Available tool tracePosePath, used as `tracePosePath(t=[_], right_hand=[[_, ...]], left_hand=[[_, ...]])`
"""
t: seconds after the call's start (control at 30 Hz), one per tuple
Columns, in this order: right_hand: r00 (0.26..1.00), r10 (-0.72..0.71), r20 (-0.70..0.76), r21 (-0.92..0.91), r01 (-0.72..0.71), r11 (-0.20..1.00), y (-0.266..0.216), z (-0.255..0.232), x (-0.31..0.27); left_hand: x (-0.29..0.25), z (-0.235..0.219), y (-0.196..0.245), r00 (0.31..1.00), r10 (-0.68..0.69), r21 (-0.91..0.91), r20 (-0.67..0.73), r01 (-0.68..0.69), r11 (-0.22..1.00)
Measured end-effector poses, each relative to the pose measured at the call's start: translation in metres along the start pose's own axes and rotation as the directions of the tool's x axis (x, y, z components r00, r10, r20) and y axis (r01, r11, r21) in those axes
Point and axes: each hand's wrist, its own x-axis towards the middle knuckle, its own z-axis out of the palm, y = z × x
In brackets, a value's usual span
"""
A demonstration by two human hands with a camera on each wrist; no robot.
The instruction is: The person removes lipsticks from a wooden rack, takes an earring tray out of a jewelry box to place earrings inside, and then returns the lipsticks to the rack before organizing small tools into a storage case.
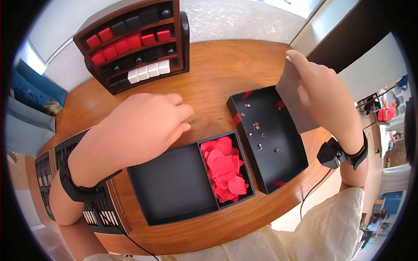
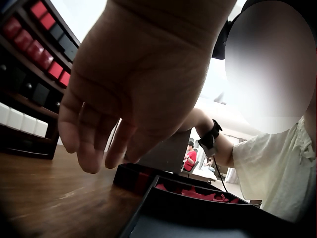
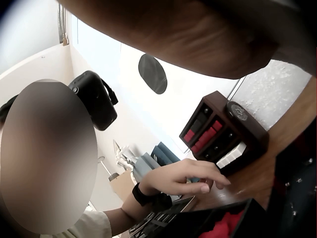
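My right hand [image 1: 324, 87] grips a thin dark grey sheet [image 1: 294, 95] by its upper edge, thumb against it. The sheet stands tilted at the far right side of a black box [image 1: 283, 172]. Several small metallic pieces like stud earrings [image 1: 256, 126] lie scattered on that box's floor. My left hand [image 1: 148, 122] hangs over the table with loosely bent fingers and nothing in them, as the left wrist view [image 2: 133, 94] also shows. Below it is a black two-part tray [image 1: 174, 187], its narrower right compartment filled with red petals [image 1: 224, 167].
A dark wooden rack [image 1: 180, 39] with red, black and white small boxes stands at the back left. Display cases [image 1: 102, 209] with small items lie at the left, blue bags [image 1: 39, 91] behind them. Cables run from both wrist cameras. People sit in the background right.
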Motion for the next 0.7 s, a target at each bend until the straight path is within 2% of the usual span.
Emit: tracePosePath(t=[0.03,0.17,0.27,0.33,0.37,0.43,0.47,0.53,0.67,0.7], right_hand=[[0.993,0.067,0.093,-0.036,-0.064,0.997,-0.006,-0.003,0.001],[0.982,0.054,0.183,-0.111,-0.034,0.993,-0.014,-0.003,0.001],[0.988,0.007,0.157,-0.062,0.002,0.998,-0.009,0.012,0.006],[0.974,0.028,0.225,0.051,-0.04,0.998,-0.01,0.016,0.005],[0.974,0.024,0.224,0.051,-0.036,0.998,-0.01,0.016,0.004],[0.983,-0.064,0.171,0.217,0.025,0.976,-0.012,0.013,-0.005],[0.983,-0.066,0.172,0.22,0.027,0.975,-0.01,0.012,-0.008],[0.992,-0.123,0.02,0.273,0.113,0.955,-0.007,0.008,-0.012],[0.998,-0.064,-0.02,0.233,0.067,0.97,0.001,0.001,-0.007],[0.999,-0.023,0.047,0.407,0.002,0.913,0.008,0.005,-0.005]], left_hand=[[0.0,0.0,0.001,1.0,-0.007,0.002,0.009,0.006,1.0],[0.0,0.0,0.001,1.0,-0.011,-0.002,0.02,0.011,1.0],[0.0,0.0,0.002,0.999,-0.02,0.005,0.036,0.02,1.0],[-0.002,0.002,0.001,0.999,-0.017,0.002,0.028,0.017,1.0],[-0.003,0.002,-0.001,1.0,-0.017,-0.003,0.02,0.017,1.0],[-0.004,0.002,-0.002,0.999,-0.025,-0.01,0.023,0.025,1.0],[-0.004,0.003,-0.002,0.999,-0.029,-0.015,0.029,0.029,0.999],[-0.004,0.003,-0.004,0.999,-0.027,-0.011,0.034,0.028,1.0],[-0.001,0.003,-0.002,0.999,-0.026,0.013,0.043,0.025,1.0],[-0.001,0.002,-0.002,0.999,-0.028,0.016,0.041,0.027,1.0]])
